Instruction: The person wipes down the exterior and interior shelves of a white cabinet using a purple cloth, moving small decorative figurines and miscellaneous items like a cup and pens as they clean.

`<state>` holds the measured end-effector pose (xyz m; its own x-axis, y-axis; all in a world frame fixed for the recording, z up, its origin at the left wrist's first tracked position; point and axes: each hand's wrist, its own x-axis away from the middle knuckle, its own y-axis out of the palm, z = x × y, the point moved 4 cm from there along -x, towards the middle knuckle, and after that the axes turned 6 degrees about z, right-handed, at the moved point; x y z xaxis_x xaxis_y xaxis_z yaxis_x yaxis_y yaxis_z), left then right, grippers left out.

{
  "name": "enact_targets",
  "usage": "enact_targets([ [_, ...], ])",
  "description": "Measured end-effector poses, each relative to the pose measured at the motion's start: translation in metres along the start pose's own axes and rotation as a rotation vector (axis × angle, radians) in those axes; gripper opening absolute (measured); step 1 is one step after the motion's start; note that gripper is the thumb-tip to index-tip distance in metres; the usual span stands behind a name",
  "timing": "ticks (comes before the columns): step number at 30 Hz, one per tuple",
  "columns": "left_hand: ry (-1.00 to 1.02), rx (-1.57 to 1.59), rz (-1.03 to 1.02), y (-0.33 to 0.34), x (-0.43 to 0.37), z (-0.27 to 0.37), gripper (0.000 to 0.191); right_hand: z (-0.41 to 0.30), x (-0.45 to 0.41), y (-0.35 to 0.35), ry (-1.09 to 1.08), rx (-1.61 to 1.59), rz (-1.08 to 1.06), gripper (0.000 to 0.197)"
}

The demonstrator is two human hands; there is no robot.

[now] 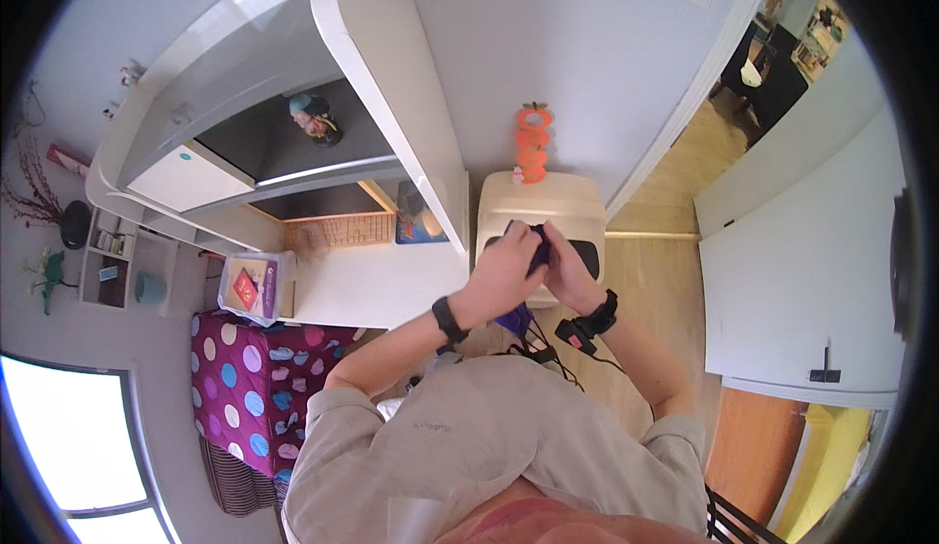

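Note:
Both my hands meet in front of me, above a cream plastic bin or stool [539,195] with a dark inset on its top. My left hand [506,269] has its fingers bent over a dark purple cloth-like thing [541,250]. My right hand [572,272] presses against the same thing from the other side. The palms hide most of it, so its shape cannot be told. Lower down, a purple piece of fabric [516,320] hangs near dark cables. Black bands circle both wrists, and a small black device [576,335] sits by the right one.
A white desk with shelves [345,280] stands at the left, holding a clear box of books [257,287]. Beyond it is a polka-dot cover [242,390]. Orange pumpkin-shaped decorations [533,144] hang on the wall ahead. A white door [807,265] and wooden floor [653,302] lie at the right.

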<state>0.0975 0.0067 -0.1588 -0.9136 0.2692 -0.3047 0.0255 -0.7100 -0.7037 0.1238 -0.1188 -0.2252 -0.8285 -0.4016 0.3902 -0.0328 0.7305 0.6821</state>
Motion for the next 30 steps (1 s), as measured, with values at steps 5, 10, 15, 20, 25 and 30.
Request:
enact_targets([
  [5,0.084,0.119,0.012,-0.038,0.003,0.021,0.049,-0.029,-0.016,0.007,-0.046,0.142,-0.095,0.027],
  [10,-0.106,0.353,0.258,-0.071,0.002,-0.027,0.083,-0.094,-0.013,0.082,-0.298,0.391,-0.212,0.028],
  [15,-0.020,0.164,0.224,-0.091,-0.014,-0.045,0.086,-0.139,0.006,0.202,-0.688,0.714,-0.477,0.028],
  [20,-0.043,0.448,0.652,-0.139,-0.030,-0.030,0.068,-0.168,0.001,0.286,-1.440,0.840,-0.446,0.025],
  [25,0.029,0.475,0.689,-0.178,-0.034,-0.017,0.063,-0.167,-0.031,0.316,-1.937,0.823,-0.174,0.033],
  [30,0.006,0.453,0.613,-0.180,-0.030,-0.030,0.062,-0.135,-0.110,0.311,-1.404,0.612,-0.210,0.056],
])
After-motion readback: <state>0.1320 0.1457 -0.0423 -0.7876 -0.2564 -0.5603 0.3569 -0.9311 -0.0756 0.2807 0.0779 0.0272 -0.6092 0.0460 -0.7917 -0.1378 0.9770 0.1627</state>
